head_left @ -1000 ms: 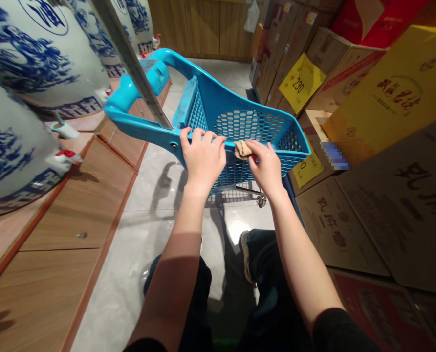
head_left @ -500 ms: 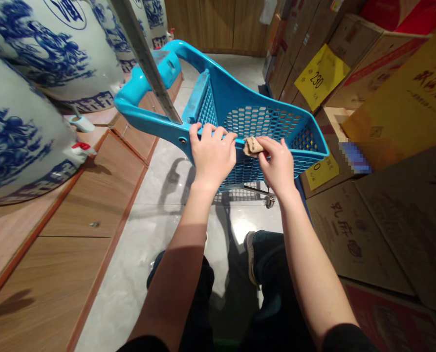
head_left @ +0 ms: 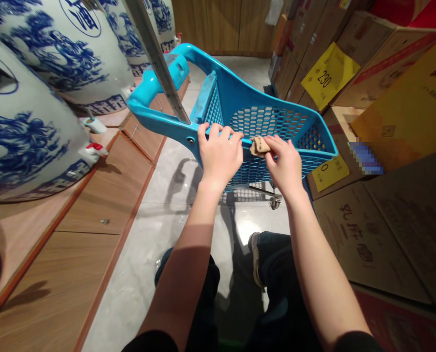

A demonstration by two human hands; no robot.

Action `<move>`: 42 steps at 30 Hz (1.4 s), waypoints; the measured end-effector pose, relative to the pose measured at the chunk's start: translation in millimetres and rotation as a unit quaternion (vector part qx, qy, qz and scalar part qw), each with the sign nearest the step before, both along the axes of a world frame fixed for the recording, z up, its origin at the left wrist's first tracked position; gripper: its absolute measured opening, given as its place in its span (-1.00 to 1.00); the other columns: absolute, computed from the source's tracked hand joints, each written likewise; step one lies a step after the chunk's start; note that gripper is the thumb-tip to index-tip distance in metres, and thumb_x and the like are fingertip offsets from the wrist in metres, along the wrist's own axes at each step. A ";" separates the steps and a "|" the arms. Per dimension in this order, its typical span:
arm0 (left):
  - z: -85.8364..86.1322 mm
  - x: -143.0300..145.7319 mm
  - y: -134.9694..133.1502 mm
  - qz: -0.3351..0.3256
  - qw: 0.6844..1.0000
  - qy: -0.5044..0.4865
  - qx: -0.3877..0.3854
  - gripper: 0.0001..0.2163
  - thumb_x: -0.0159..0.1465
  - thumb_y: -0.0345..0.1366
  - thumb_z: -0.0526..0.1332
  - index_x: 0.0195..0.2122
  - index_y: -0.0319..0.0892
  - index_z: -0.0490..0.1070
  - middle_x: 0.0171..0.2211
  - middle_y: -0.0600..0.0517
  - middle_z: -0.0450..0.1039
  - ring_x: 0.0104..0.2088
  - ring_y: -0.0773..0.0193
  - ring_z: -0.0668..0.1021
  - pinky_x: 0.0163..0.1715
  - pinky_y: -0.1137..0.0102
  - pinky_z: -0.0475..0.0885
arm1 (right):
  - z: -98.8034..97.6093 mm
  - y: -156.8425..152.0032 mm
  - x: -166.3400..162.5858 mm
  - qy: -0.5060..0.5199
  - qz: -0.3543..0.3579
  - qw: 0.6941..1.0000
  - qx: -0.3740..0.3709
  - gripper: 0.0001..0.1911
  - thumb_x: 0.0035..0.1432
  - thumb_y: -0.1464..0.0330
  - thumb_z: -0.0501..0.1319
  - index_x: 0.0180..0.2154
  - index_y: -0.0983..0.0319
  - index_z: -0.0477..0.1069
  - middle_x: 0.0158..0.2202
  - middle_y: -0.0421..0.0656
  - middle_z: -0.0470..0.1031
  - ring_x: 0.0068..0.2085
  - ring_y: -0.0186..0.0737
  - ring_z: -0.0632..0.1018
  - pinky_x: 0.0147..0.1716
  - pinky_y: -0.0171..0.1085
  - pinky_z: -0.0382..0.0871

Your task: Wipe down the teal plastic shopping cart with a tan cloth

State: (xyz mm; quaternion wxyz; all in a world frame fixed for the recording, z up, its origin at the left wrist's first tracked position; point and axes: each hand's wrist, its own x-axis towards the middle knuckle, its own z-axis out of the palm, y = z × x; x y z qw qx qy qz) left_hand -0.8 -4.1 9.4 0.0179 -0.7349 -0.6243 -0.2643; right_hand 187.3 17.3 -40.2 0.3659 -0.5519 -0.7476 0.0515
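A blue plastic shopping cart [head_left: 240,88] with perforated basket walls stands before me, its handle toward the upper left. My left hand [head_left: 221,154] is closed over the near rim, fingertips curled to the inner side. Farther right along the same rim, my right hand [head_left: 286,161] pinches a folded beige-brown cloth [head_left: 259,146] against the edge. A grey metal pole [head_left: 159,61] rises from the cart near its handle. Below the basket, a small caster [head_left: 275,201] shows.
Large blue-and-white porcelain jars [head_left: 64,54] stand on a wooden cabinet [head_left: 93,205] at left. Stacked cardboard boxes [head_left: 353,234] line the right side, with a yellow price sign [head_left: 330,76] marked 230. Glossy grey tiles [head_left: 130,274] make up the floor.
The whole scene has shifted slightly rightward in view. Both hands keep their places on the rim, and the cloth stays in my right hand.
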 end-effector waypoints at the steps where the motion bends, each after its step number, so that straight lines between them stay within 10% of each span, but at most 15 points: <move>1: -0.1 0.0 0.0 -0.001 1.000 0.004 0.003 -0.59 0.53 -0.22 -0.02 0.12 0.01 0.64 0.16 -0.04 0.67 0.32 -0.13 0.48 0.54 -0.26 -0.02 | 1.0 1.0 6.9 0.004 -0.023 1.000 -0.009 -0.46 0.29 0.50 0.10 0.16 0.12 0.66 0.26 -0.02 0.67 0.39 0.18 0.56 0.48 0.43 0.22; 9: -1.7 1.1 -0.1 0.005 1.000 0.024 0.020 -0.65 0.53 -0.27 0.08 0.13 0.01 0.65 0.15 -0.05 0.68 0.31 -0.16 0.51 0.51 -0.27 0.07 | -10.0 -5.8 -2.6 -0.007 0.001 0.999 0.046 -0.39 0.27 0.49 0.15 0.30 0.17 0.57 0.36 -0.01 0.58 0.44 0.12 0.52 0.47 0.20 0.39; 17: -2.7 0.5 1.4 0.007 0.999 0.045 0.017 -0.66 0.51 -0.24 0.13 0.15 0.05 0.66 0.15 -0.04 0.68 0.32 -0.19 0.51 0.51 -0.27 0.08 | -5.6 5.1 22.2 0.024 -0.101 0.995 0.008 -0.54 0.24 0.49 0.12 0.00 0.16 0.72 0.14 0.03 0.74 0.31 0.22 0.64 0.42 0.35 0.37; 24: -1.7 -0.5 1.0 -0.007 1.000 0.006 0.002 -0.64 0.49 -0.16 0.12 0.17 0.03 0.63 0.17 -0.02 0.66 0.32 -0.19 0.43 0.54 -0.34 -0.11 | -10.3 -0.4 -4.5 0.001 0.019 0.999 0.030 -0.38 0.24 0.51 0.16 0.30 0.20 0.57 0.38 0.00 0.57 0.46 0.10 0.50 0.51 0.17 0.35; 31: -4.7 0.5 1.8 -0.004 0.998 0.023 0.059 -0.64 0.53 -0.29 0.07 0.07 0.03 0.69 0.08 -0.06 0.71 0.24 -0.18 0.56 0.46 -0.30 0.15 | -7.2 5.9 29.6 0.016 -0.096 0.995 0.000 -0.52 0.23 0.51 0.14 0.06 0.16 0.71 0.19 0.01 0.71 0.32 0.19 0.63 0.39 0.28 0.45; 38: -4.2 3.0 1.1 0.009 0.997 0.057 0.046 -0.67 0.49 -0.31 0.15 0.11 0.04 0.69 0.11 -0.04 0.71 0.28 -0.18 0.56 0.48 -0.28 0.15 | -8.3 -3.2 10.7 0.004 0.025 0.999 0.028 -0.40 0.23 0.53 0.16 0.24 0.14 0.62 0.35 -0.01 0.60 0.43 0.12 0.54 0.51 0.28 0.28; 42: -6.9 2.6 3.1 0.011 0.997 0.054 0.051 -0.67 0.50 -0.31 0.13 0.09 0.04 0.68 0.09 -0.05 0.71 0.27 -0.16 0.57 0.47 -0.28 0.16 | -6.9 4.9 31.4 0.028 -0.043 0.999 0.013 -0.50 0.21 0.52 0.16 0.07 0.14 0.71 0.19 -0.03 0.72 0.33 0.15 0.64 0.46 0.33 0.34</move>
